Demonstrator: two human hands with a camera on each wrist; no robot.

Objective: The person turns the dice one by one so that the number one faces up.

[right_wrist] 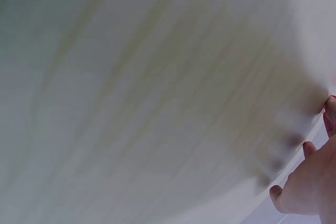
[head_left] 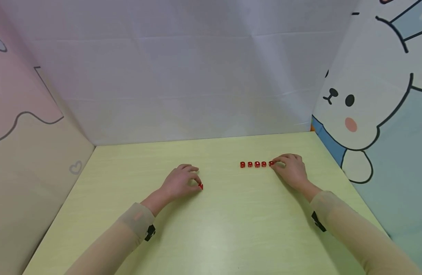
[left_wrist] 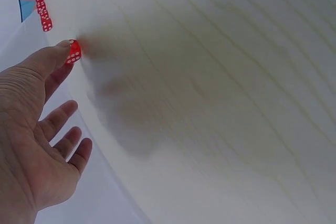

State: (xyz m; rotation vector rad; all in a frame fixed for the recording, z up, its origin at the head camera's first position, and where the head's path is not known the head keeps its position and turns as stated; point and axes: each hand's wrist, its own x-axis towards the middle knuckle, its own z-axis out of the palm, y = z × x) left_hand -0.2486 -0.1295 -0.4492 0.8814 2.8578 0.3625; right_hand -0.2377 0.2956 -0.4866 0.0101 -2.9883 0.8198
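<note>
Between thumb and forefinger, my left hand (head_left: 181, 181) pinches a red die (head_left: 201, 186) near the middle of the table. White dots show on that die (left_wrist: 74, 52) in the left wrist view, and the other fingers of the left hand (left_wrist: 37, 124) are spread apart. Farther right and back, several red dice (head_left: 257, 164) stand in a spaced row. My right hand (head_left: 291, 170) holds the die (head_left: 271, 163) at the row's right end by thumb and forefinger. In the right wrist view, the right hand (right_wrist: 310, 182) is at the edge and its die is almost wholly out of frame.
A pale yellow table (head_left: 211, 233) lies under both hands. Behind it hangs a white cloth (head_left: 197, 84). A cartoon-printed panel (head_left: 396, 152) borders the right side, and a pink and cream one (head_left: 32, 160) the left.
</note>
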